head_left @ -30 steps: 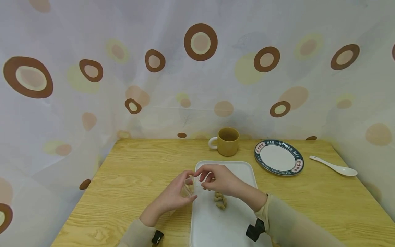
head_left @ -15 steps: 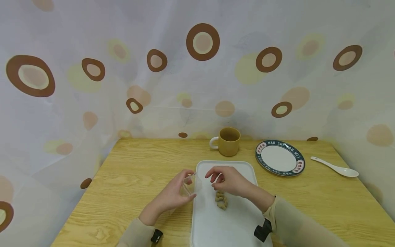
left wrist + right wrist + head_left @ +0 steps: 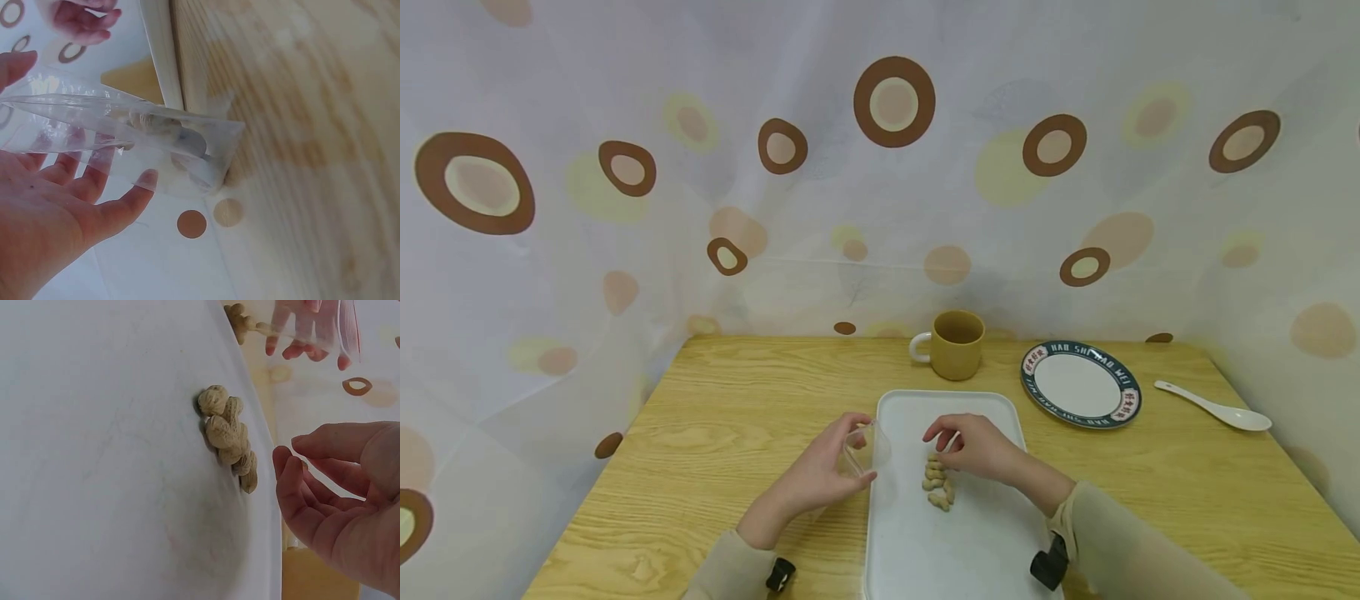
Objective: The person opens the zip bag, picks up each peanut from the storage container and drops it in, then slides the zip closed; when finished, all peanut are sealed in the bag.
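Observation:
In the head view my left hand (image 3: 823, 467) curves in a C around a clear plastic zip bag (image 3: 871, 450), whose mouth is spread towards the right. Several peanuts (image 3: 237, 324) lie in the bottom of the bag. More peanuts (image 3: 936, 482) lie in a small cluster on the white tray (image 3: 955, 542). My right hand (image 3: 973, 446) hovers over the far end of this cluster, fingers loosely bent. From the right wrist its thumb and fingertips (image 3: 282, 456) are close together, with no peanut visible between them.
A yellow mug (image 3: 957, 346) with a white handle stands behind the tray. A plate (image 3: 1078, 379) with a dark patterned rim and a white spoon (image 3: 1213, 406) lie to the right. A patterned cloth (image 3: 880, 208) hangs at the table's back.
My right hand has moved from the bag's mouth rightwards and down to the peanuts on the tray. The left hand and the bag have hardly moved.

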